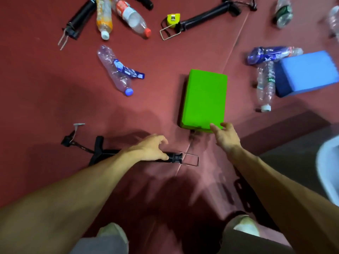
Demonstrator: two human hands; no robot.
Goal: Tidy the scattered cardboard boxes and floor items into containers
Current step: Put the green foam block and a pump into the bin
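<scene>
A bright green box [205, 99] lies flat on the dark red floor. My right hand [226, 137] is at its near right corner, fingers spread and touching the edge, not closed around it. A black hand pump [174, 158] with a wire foot loop lies near my feet; my left hand [150, 148] rests over its barrel with fingers curled around it. A blue box [308, 74] sits at the right.
Several plastic bottles lie scattered: a clear one with a blue cap [117, 72], an orange one [104, 17], a red-capped one [132, 17], others at the right [266, 85]. A yellow tape measure [173, 19] and more black pumps [207, 17] lie beyond. A white container rim [328, 165] shows at the right edge.
</scene>
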